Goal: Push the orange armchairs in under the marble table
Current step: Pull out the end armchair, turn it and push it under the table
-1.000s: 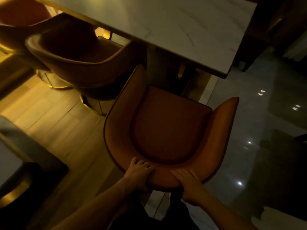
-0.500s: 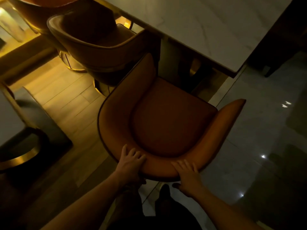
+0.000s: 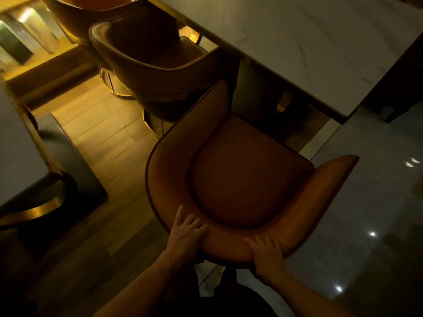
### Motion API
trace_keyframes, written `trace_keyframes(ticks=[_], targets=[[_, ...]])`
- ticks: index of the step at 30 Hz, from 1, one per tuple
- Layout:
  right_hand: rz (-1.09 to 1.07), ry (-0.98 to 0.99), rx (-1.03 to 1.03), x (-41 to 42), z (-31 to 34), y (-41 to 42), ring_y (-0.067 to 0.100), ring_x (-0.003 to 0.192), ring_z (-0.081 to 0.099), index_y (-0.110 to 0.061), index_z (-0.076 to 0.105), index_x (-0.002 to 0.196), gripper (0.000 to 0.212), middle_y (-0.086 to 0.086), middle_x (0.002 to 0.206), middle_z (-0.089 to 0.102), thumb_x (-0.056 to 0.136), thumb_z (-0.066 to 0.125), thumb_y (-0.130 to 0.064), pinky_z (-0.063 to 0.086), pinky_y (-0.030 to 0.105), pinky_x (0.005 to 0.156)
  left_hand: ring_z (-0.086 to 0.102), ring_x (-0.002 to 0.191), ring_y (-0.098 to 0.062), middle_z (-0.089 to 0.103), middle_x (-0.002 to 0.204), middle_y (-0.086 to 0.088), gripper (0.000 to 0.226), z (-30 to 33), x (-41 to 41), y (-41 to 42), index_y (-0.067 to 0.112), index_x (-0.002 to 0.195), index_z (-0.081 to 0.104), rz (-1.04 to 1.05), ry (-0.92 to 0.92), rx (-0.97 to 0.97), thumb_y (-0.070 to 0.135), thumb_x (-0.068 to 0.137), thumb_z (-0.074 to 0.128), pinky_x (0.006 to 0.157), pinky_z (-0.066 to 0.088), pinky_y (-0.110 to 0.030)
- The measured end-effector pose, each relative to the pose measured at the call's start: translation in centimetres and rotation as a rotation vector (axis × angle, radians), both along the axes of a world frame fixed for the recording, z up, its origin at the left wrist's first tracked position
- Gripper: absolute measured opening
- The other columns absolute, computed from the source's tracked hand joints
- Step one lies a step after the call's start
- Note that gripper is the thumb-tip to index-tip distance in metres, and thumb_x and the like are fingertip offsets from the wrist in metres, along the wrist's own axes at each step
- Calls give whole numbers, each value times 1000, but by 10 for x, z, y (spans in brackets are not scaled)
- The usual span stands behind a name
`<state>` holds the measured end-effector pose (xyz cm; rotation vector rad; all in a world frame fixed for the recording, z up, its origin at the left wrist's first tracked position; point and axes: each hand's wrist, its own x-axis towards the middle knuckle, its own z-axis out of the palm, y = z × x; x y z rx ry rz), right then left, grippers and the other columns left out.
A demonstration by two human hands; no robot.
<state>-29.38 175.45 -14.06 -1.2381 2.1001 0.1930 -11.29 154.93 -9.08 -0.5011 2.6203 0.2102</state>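
An orange armchair (image 3: 240, 175) stands right in front of me, its seat facing the marble table (image 3: 309, 46) near the table's corner. My left hand (image 3: 186, 234) grips the left part of its curved backrest rim, fingers curled over the top. On the same rim to the right, my right hand (image 3: 266, 253) holds on with fingers over the edge. The front of the seat lies just short of the table edge. A second orange armchair (image 3: 160, 65) sits further left, partly under the table, and a third (image 3: 77, 17) shows behind it.
A dark low table with a gold ring base (image 3: 34, 202) stands at the left on the wooden floor (image 3: 103, 138). Glossy grey tile floor (image 3: 366, 213) lies to the right. A dark piece of furniture (image 3: 402, 92) stands beyond the table's corner.
The armchair has slid forward toward the table with both hands on its backrest. The view has shifted left, and the neighbouring chairs now appear nearer the middle of the frame.
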Motion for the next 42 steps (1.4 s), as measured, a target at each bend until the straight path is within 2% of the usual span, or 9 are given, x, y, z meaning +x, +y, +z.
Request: trace_keyframes(ticks=[4, 8, 14, 19, 23, 28, 34, 42], targets=[[-40, -26, 2, 2, -1, -6, 27, 132, 35, -45, 18, 146, 85, -4, 145, 40, 75, 57, -21, 24, 46, 108, 60, 105, -23, 66, 100, 7, 56, -1, -1, -6, 34, 102, 64, -2, -25, 15, 50, 51, 81, 107, 16, -67], [-57, -33, 21, 3, 6, -24, 27, 128, 37, -42, 26, 145, 86, -3, 139, 44, 68, 59, -25, 26, 48, 104, 62, 102, -24, 67, 97, 7, 30, -3, -5, -23, 34, 101, 66, -8, 55, -42, 32, 72, 70, 110, 1, -59], [-74, -60, -8, 1, -2, -52, 27, 115, 47, -44, 34, 133, 75, -4, 121, 54, 66, 60, -22, 34, 48, 94, 60, 107, -25, 67, 101, 7, 35, -5, -12, -57, 33, 104, 66, -24, 10, -59, 33, 70, 71, 111, 4, -60], [-43, -25, 17, -8, 3, -76, 28, 115, 47, -40, 36, 135, 76, -1, 124, 54, 68, 66, -21, 35, 45, 92, 42, 129, -27, 59, 124, 3, 35, 7, -25, -76, 29, 122, 58, 27, 35, -47, 30, 88, 52, 113, -12, -58], [-34, -2, 35, -18, 7, -97, 30, 116, 47, -40, 37, 133, 74, 0, 123, 54, 68, 68, -23, 34, 46, 94, 42, 129, -28, 59, 124, 3, 42, 8, -37, -94, 31, 122, 59, 24, 47, -36, 37, 81, 57, 112, -14, -56], [-35, 1, 54, -32, 9, -128, 32, 116, 47, -39, 37, 133, 74, 2, 125, 54, 70, 73, -25, 34, 48, 96, 41, 129, -26, 57, 127, 4, 76, 9, -53, -123, 34, 126, 56, 4, -10, -47, 53, 55, 77, 113, 0, -63], [-64, 0, 38, -46, 6, -156, 33, 114, 49, -39, 40, 128, 67, 2, 120, 56, 71, 70, -23, 35, 49, 95, 32, 135, -24, 47, 138, 5, 85, 15, -75, -151, 37, 135, 45, -9, -46, -78, 55, 59, 78, 113, -7, -61], [-89, -29, 33, -62, 2, -203, 34, 112, 54, -37, 41, 127, 65, 2, 118, 58, 70, 71, -25, 38, 54, 96, 29, 137, -23, 46, 139, 5, 88, 12, -102, -202, 39, 133, 46, -12, -55, -100, 52, 54, 83, 113, -7, -60]])
